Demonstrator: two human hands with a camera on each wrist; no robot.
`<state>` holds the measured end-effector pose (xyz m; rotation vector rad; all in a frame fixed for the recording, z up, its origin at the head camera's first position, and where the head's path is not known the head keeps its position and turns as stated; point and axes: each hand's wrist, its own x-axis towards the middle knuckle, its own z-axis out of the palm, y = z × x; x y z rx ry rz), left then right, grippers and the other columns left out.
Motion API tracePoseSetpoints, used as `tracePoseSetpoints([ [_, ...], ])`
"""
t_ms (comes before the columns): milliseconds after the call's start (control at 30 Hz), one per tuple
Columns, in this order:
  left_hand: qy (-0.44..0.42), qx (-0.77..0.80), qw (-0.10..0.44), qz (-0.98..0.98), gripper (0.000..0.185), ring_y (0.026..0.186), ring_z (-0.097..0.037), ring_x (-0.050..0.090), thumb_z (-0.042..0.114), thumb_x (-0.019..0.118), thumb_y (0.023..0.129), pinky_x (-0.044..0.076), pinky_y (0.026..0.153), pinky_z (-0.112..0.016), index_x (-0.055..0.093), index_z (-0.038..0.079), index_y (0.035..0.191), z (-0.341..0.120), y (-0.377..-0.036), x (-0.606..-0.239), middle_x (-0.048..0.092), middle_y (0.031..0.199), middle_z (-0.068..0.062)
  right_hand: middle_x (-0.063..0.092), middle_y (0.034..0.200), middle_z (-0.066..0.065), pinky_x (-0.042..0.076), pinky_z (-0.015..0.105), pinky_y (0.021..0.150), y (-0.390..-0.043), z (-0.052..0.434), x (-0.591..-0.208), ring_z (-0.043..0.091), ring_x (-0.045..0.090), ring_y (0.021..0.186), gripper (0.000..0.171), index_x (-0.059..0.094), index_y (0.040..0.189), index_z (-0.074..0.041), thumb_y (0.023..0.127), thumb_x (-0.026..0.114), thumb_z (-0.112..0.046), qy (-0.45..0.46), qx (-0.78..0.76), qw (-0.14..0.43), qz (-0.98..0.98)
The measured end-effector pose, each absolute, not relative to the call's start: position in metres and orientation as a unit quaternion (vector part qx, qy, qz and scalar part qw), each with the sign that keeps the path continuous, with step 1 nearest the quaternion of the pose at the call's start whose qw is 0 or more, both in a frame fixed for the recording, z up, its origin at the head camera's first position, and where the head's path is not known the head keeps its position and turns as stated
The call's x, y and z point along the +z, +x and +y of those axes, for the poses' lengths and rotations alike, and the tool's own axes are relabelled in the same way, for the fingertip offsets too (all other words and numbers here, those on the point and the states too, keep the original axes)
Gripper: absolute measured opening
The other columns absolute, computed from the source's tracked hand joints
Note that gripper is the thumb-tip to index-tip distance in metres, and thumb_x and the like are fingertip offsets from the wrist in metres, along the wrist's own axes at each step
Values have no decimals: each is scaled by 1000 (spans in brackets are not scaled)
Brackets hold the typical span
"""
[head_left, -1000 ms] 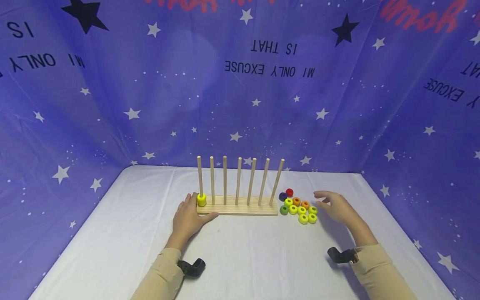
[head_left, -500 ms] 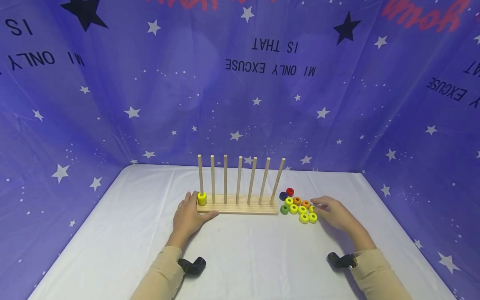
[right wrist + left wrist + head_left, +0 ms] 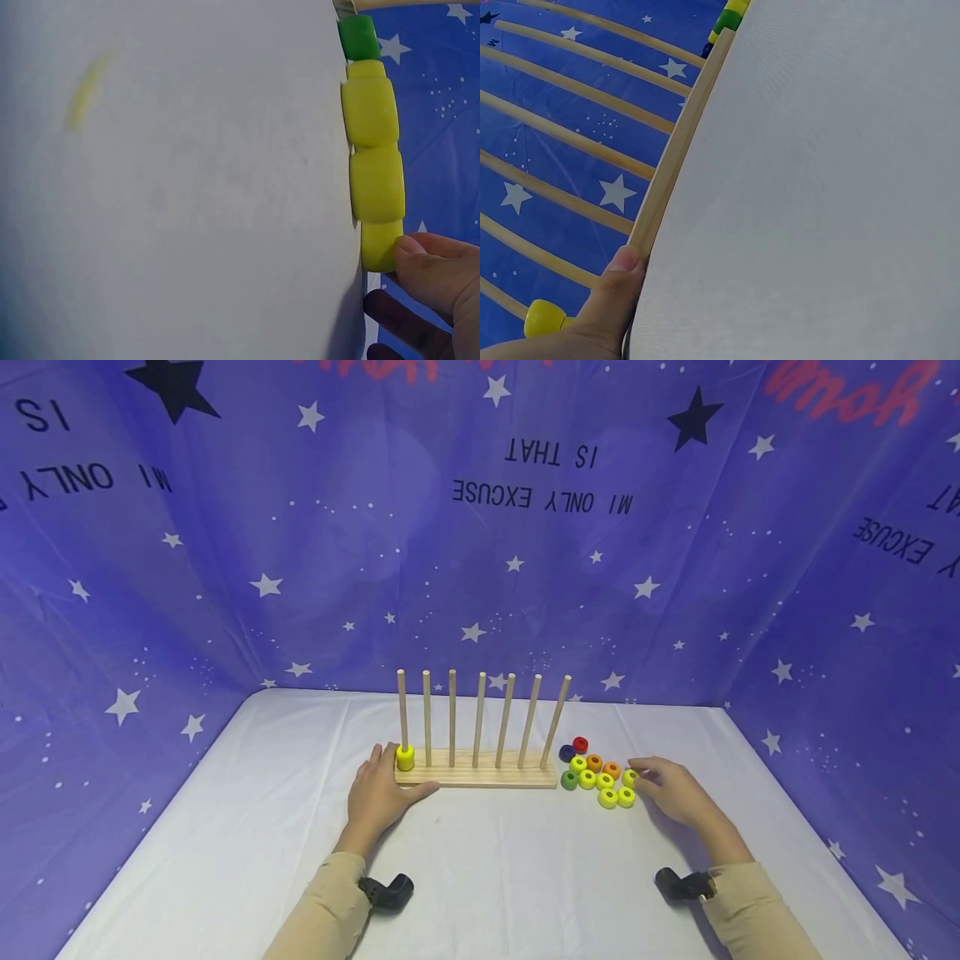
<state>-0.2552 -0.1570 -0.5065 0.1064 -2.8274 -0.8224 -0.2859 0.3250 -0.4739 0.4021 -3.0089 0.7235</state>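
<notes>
Left grip [image 3: 378,793] lies flat-fingered against the end of the wooden peg rack [image 3: 480,772], thumb along its front edge, beside the lone yellow ring [image 3: 405,758] on the first peg. Right grip [image 3: 671,789] pinches a yellow bead [image 3: 630,777] at the cluster's right edge; its closely packed neighbours [image 3: 600,777] on the counter [image 3: 480,860] could get nudged and roll off, I'd guess.

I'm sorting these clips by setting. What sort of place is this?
Probably a staged recording booth, not a lived-in room: a starry blue backdrop hangs on three sides of a white-covered table with a wooden peg rack and colored beads.
</notes>
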Motion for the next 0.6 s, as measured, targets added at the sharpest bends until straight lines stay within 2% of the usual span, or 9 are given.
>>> tracePoseSetpoints([
  [100, 36, -278, 93, -955, 112, 133, -51, 34, 75, 68, 62, 33, 105, -63, 34, 6, 144, -157, -256, -507, 28, 151, -26, 63, 123, 15, 44, 58, 96, -286, 328, -474, 34, 61, 107, 38, 58, 128, -6, 91, 61, -15, 128, 232, 9, -964],
  [300, 35, -279, 89, -956, 111, 134, -51, 31, 74, 68, 64, 30, 108, -63, 33, 6, 144, -157, -256, -507, 28, 151, -26, 63, 122, 15, 43, 58, 97, -287, 328, -476, 35, 60, 109, 41, 59, 127, -9, 89, 66, -23, 120, 236, -1, -964],
  [600, 35, -283, 83, -955, 111, 136, -49, 29, 72, 69, 65, 28, 111, -61, 32, 6, 145, -156, -255, -507, 28, 151, -25, 63, 119, 14, 48, 53, 89, -293, 325, -469, 32, 61, 103, 40, 60, 124, -6, 90, 64, -26, 109, 235, 29, -966],
])
